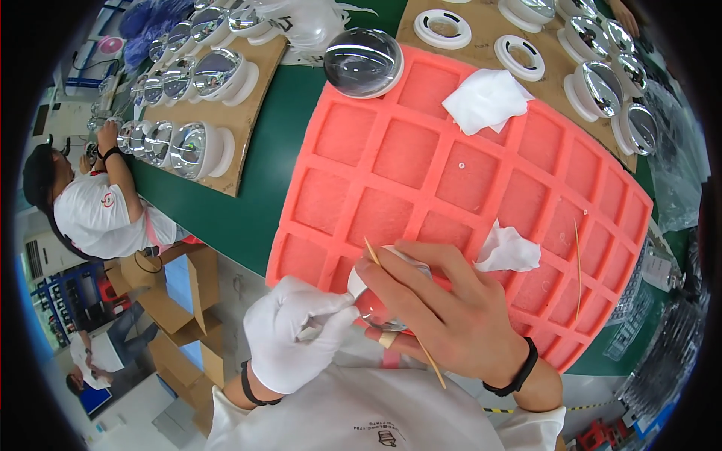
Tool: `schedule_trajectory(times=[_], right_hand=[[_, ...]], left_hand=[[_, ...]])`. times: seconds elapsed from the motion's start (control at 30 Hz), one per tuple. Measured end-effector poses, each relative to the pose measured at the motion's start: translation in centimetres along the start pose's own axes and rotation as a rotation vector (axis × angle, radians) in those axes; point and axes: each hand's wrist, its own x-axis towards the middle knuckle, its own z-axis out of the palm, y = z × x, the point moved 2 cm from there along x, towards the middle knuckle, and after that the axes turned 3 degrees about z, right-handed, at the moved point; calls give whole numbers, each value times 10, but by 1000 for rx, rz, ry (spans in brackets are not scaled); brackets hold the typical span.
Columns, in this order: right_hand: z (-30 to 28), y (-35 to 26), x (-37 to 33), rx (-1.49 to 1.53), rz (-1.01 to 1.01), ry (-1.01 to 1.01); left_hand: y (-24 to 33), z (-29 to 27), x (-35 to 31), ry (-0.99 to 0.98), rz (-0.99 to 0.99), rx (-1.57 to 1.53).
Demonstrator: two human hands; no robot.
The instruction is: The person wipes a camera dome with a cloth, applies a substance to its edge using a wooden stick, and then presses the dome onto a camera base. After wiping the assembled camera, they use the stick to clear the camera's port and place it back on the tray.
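A green table (286, 120) carried everything. A big pink foam tray (421, 188) with square pockets lay across its middle. To the left, a sheet of cardboard (252, 113) lay flat under rows of shiny reflectors in white holders. Another cardboard sheet (489, 30) lay at the far right, and crumpled clear plastic bags (673, 188) sat along the right edge.

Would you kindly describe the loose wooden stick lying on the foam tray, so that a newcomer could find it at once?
Start from the large coral-pink foam tray with square pockets on the green table. Go to its right-hand end, past the crumpled white tissue. There a thin pale wooden stick lies by itself across the pockets; unlike the similar stick in the bare right hand, nobody is holding it.
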Motion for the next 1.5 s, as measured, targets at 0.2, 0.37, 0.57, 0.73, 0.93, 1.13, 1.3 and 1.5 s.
schedule_trajectory(times=[0.2, 0.37, 0.57, 0.73, 0.93, 1.13, 1.3, 1.5], right_hand=[[7, -13, -4, -228, -87, 30], [7, -17, -6, -277, -85, 25], [7, -18, -8, -306, -110, 0], [7, -17, -10, -299, -87, -15], [3, -9, -6, -141, 1, 13], [0, -4, -2, 31, 98, -42], [-3, 3, -3, 143, 131, -66], [-1, 8, -4, 217, 161, -57]], left_hand=[[5, 1, -6, -219, -79, 210], [18, -7, 8, -440, -33, 393], [12, -2, 5, -399, -49, 343], [-5, 8, 2, -250, -112, 76], [-32, 26, -6, -91, 76, -66], [-35, 36, -12, -7, -16, -275], [-38, 38, -14, -9, -36, -405], [-42, 42, -15, 6, -30, -498]])
